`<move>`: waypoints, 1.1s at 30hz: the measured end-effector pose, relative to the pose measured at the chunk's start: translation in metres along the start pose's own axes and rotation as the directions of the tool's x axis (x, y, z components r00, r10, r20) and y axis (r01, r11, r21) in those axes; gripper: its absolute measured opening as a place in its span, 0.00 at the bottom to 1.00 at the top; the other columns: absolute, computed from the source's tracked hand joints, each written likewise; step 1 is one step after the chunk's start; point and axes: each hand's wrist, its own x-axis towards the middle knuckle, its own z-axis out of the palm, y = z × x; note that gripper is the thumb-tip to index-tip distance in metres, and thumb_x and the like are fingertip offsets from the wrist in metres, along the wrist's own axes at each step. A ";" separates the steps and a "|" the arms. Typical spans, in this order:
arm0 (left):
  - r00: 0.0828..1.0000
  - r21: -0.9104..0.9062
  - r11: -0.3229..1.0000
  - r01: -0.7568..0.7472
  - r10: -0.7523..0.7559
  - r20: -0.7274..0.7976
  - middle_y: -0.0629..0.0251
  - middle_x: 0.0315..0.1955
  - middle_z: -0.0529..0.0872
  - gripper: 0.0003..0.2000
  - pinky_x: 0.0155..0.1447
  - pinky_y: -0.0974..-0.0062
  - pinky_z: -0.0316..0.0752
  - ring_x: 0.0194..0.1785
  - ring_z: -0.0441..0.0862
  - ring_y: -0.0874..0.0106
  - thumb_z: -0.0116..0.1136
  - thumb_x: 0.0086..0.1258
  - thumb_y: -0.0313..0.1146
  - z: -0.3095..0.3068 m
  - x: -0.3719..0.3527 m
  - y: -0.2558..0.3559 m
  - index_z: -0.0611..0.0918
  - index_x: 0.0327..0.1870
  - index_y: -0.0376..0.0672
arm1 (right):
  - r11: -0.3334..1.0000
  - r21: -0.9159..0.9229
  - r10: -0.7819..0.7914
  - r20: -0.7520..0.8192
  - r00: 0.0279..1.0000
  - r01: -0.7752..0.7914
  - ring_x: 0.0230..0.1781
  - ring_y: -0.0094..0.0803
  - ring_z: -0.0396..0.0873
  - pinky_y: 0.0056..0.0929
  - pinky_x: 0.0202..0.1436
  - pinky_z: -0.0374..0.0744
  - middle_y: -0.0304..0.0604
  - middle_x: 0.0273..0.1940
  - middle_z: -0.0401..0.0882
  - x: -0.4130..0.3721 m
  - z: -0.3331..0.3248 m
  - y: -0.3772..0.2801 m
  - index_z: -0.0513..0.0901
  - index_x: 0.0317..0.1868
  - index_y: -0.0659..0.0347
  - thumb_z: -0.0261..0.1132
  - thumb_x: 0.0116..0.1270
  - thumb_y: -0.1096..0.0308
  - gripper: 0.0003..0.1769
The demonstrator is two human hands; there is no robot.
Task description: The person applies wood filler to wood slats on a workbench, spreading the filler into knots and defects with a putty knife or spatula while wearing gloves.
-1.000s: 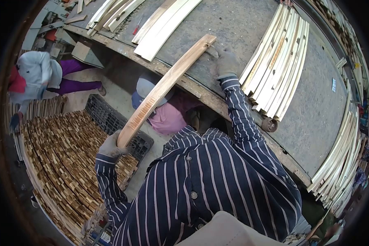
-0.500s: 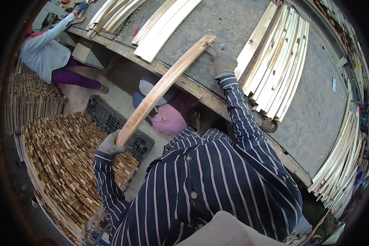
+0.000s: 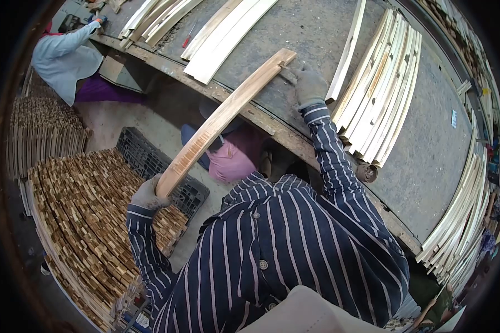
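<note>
Diagonally, slat [image 3: 222, 116]: left hand [image 3: 147, 194] grips lower end; right hand [image 3: 310, 84] at upper, hold unclear.

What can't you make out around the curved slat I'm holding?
Head view: whether the right hand grips the curved slat; its glove hides the fingers.
Head view: crouching person, mostly hidden behind the slat and your striped shirt.
Head view: slat stack at right, cut off by the picture's edge.

- Curved slat [image 3: 222, 116] held in both hands: bare wood, matt, tan, grain visible.
- Gloves on the hands: grey knitted cloth.
- Table [image 3: 311, 33] under the right hand [image 3: 310, 84]: dull, rough grey surface.
- Slats [image 3: 380, 83] beside the right hand: pale raw wood.
</note>
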 end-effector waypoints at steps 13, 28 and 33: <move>0.992 -0.178 0.982 0.064 -0.043 0.119 0.64 0.45 0.82 0.36 0.54 0.76 0.75 0.46 0.78 0.73 0.69 0.45 0.30 -0.003 0.010 -0.009 0.74 0.62 0.36 | 0.936 0.318 0.183 -0.071 0.981 -0.151 0.40 0.40 0.82 0.36 0.42 0.79 0.39 0.42 0.82 -0.002 0.027 0.002 0.87 0.49 0.41 0.60 0.65 0.68 0.15; 0.960 -0.160 0.977 0.140 -0.094 0.264 0.66 0.44 0.78 0.41 0.51 0.75 0.75 0.45 0.76 0.72 0.70 0.42 0.31 -0.010 0.022 -0.014 0.71 0.66 0.34 | 0.956 0.262 0.179 -0.153 0.972 -0.135 0.40 0.42 0.83 0.40 0.39 0.81 0.39 0.40 0.81 0.006 0.036 0.003 0.86 0.46 0.41 0.58 0.65 0.65 0.13; 0.997 -0.164 0.986 -0.003 0.016 0.079 0.67 0.41 0.82 0.35 0.51 0.77 0.74 0.43 0.78 0.75 0.70 0.45 0.31 0.003 0.006 -0.005 0.75 0.60 0.34 | 0.976 -0.069 0.216 0.142 0.966 -0.208 0.40 0.40 0.83 0.37 0.40 0.80 0.38 0.41 0.82 0.002 -0.008 -0.020 0.85 0.49 0.37 0.56 0.67 0.67 0.16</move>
